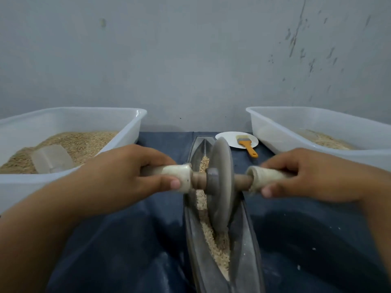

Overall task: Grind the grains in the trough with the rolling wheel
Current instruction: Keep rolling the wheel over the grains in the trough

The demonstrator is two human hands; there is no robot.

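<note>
On blue cloth (127, 240), hands (118, 172) apparently grip rolling wheel (221, 182).

Grey wheel (221, 182) sitting upright in trough (194, 240)
Tan grains (220, 250) lying along trough btwn both hands' fingers (167, 182), below them.

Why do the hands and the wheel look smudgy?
Head view: the left hand, right hand and grey stone rolling wheel are smeared by motion blur; the orange-handled brush behind looks sharper; dim, even light, no glare; the wide lens bends the white tubs' rims.
</note>
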